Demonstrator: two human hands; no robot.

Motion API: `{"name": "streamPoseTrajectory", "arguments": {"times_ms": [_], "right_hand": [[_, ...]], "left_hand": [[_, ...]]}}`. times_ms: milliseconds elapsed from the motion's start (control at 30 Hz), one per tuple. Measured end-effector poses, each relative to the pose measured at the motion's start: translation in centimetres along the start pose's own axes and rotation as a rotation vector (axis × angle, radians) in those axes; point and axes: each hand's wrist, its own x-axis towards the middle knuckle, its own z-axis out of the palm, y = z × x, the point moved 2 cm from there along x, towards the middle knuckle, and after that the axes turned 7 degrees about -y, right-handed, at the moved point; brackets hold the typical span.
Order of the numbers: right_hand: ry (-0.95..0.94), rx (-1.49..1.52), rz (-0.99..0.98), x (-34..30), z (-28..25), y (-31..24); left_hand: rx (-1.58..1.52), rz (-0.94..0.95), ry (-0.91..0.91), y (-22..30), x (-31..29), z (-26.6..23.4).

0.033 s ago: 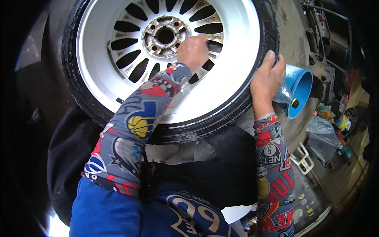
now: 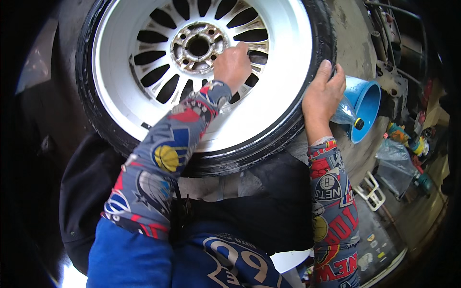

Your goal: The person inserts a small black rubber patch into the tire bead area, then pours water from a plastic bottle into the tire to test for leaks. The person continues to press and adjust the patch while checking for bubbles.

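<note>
A silver alloy wheel rim (image 2: 269,115) with a black tyre (image 2: 230,162) faces me with its inner side. Brown grime marks its hub (image 2: 211,41) and several spokes. My left hand (image 2: 233,67) is closed over the spokes right of the hub. Its curled fingers hide whatever they may hold. On the tyre's right edge, my right hand (image 2: 322,98) grips the tread, thumb and fingers pointing up and away. Close behind that hand, a clear plastic bottle (image 2: 344,113) with a black and yellow cap leans against a blue bucket (image 2: 354,86).
Metal parts (image 2: 391,84) are piled at the far right. Below them lie a clear plastic bag (image 2: 394,156) and a white plastic frame (image 2: 370,192) on the floor. Dark cloth (image 2: 89,192) hangs at the left, beside my forearm.
The wheel and my left hand appear slightly further left in the picture. My left hand stays closed at the spokes, and my right hand keeps its grip on the tyre.
</note>
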Motion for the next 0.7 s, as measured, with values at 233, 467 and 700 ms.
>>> {"name": "streamPoseTrajectory", "arguments": {"times_ms": [233,467,700], "right_hand": [[-0.045,0.056,0.026,-0.3,0.0,0.0],[-0.041,0.067,0.034,-0.3,0.2,0.1],[-0.002,0.084,0.009,-0.2,0.7,0.4]], "left_hand": [[0.108,0.031,-0.081,0.4,-0.7,0.2],[0.093,0.113,-0.192,0.2,-0.2,-0.6],[-0.156,0.119,-0.252,1.5,-0.7,-1.7]]}}
